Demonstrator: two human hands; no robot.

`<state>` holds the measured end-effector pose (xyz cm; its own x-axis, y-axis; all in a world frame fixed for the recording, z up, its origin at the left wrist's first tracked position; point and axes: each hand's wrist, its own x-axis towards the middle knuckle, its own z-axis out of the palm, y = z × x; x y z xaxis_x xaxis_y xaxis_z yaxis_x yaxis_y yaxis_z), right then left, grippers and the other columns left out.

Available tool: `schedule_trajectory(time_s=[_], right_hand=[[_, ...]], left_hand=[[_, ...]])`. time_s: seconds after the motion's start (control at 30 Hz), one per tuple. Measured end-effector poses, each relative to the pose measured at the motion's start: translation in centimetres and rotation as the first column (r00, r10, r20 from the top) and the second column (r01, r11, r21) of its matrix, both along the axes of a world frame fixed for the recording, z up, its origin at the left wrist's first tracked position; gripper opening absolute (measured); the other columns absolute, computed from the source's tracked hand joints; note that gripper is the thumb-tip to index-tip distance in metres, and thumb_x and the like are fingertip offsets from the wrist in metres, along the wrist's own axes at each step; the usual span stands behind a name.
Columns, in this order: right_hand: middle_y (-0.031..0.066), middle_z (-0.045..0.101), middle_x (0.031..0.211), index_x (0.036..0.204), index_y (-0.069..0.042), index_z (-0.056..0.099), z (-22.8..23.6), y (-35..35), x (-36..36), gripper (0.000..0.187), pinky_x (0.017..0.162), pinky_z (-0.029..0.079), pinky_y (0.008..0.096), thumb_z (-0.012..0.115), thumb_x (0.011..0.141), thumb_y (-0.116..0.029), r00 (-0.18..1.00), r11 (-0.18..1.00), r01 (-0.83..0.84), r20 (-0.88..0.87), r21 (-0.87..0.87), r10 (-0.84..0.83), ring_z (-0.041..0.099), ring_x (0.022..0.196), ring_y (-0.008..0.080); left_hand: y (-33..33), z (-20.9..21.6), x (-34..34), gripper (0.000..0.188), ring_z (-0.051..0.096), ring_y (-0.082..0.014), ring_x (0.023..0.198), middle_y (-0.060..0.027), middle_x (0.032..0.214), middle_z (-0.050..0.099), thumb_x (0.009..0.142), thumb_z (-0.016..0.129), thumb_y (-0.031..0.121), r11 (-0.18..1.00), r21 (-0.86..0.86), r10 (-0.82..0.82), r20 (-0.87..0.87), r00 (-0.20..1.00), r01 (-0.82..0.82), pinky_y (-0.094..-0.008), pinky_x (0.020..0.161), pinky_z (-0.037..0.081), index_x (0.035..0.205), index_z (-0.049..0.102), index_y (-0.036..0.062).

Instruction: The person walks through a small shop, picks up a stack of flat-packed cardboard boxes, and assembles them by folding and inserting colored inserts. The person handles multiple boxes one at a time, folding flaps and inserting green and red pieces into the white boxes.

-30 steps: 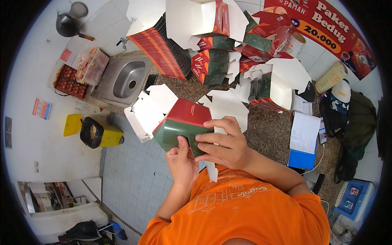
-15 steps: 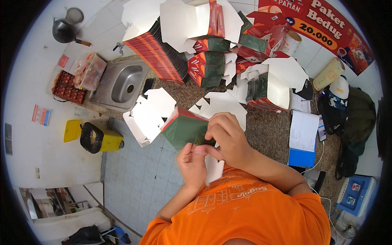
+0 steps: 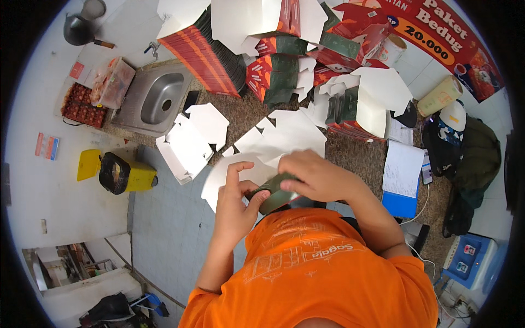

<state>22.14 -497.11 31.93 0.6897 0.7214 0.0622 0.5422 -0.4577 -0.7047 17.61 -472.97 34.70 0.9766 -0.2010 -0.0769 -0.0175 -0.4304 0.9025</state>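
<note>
Close to my body I hold a partly folded food carton [image 3: 278, 201], green outside and white inside, its open white flaps spread away from me. My left hand [image 3: 234, 203] has its thumb pressed on the green panel, while the index finger is raised. Across the carton's other end, my right hand [image 3: 316, 176] has its fingers curled over the edge, slightly blurred. Beyond it lie a flat white carton blank [image 3: 292, 131] and, to the left, a partly shaped white carton [image 3: 188, 143] at the counter edge.
A tall stack of red carton blanks [image 3: 205, 57] and several folded cartons [image 3: 355, 112] stand along the back. At left are a steel sink [image 3: 178, 85] and a yellow bin [image 3: 141, 177] on the floor. A notebook [image 3: 402, 169] and a phone lie at right.
The carton has turned from its green face upward to showing its white inside. My left hand has moved up and left, its fingers spreading; the right hand stays at the carton's right side.
</note>
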Motion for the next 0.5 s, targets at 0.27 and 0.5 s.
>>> schedule_trajectory(time_s=[0.27,0.5], right_hand=[[0.0120,0.072,0.106,0.130,-0.011,0.041,-2.0,1.4,-1.7,0.043,0.065,0.050,0.0271,0.071,0.099,-0.015,0.813,0.858,0.128,-0.548,0.498,0.196,0.064,0.078,0.0109],[0.0061,0.072,0.104,0.121,-0.009,0.046,-2.0,1.4,-1.6,0.028,0.071,0.049,0.0201,0.068,0.103,-0.008,0.608,0.545,0.553,-0.753,0.630,0.253,0.063,0.088,0.0040]], left_hand=[[0.8,1.3,0.6,0.061,0.067,-0.0249,0.106,-0.0074,0.103,0.074,0.082,0.087,0.017,0.925,0.352,-0.175,0.065,0.983,0.141,-0.0405,0.103,0.038,0.133,0.055,0.0085],[0.7,-2.4,0.3,0.061,0.023,-0.0508,0.156,-0.0303,0.170,0.018,0.092,0.074,0.059,0.980,0.192,-0.078,0.638,0.766,-0.059,-0.0624,0.121,0.024,0.128,0.064,0.0105]])
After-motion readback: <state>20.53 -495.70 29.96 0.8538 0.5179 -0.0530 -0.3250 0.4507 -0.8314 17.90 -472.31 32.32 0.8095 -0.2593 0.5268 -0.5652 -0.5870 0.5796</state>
